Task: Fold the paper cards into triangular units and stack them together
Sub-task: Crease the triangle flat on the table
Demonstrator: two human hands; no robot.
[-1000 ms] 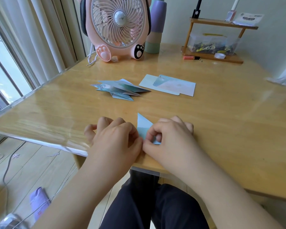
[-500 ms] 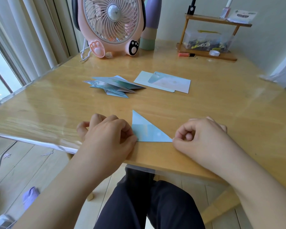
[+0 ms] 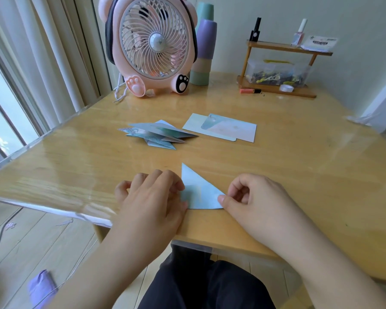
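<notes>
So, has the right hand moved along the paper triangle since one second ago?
Yes. The right hand slid rightward, away from the left hand, out to the right tip of the paper triangle.

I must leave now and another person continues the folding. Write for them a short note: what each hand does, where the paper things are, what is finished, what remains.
Left hand: fingers pressed down on the left part of the light blue triangle, near the table's front edge.
Right hand: thumb tip on the triangle's right corner, other fingers curled.
Folded units: a loose pile at mid-table, in front of the pink fan.
Flat cards: two overlapping, unfolded, to the right of that pile.
Done: several units folded; this card is flat in a triangle shape.
Left: finish creasing this one, add it to the pile, fold the flat cards, stack all.
</notes>
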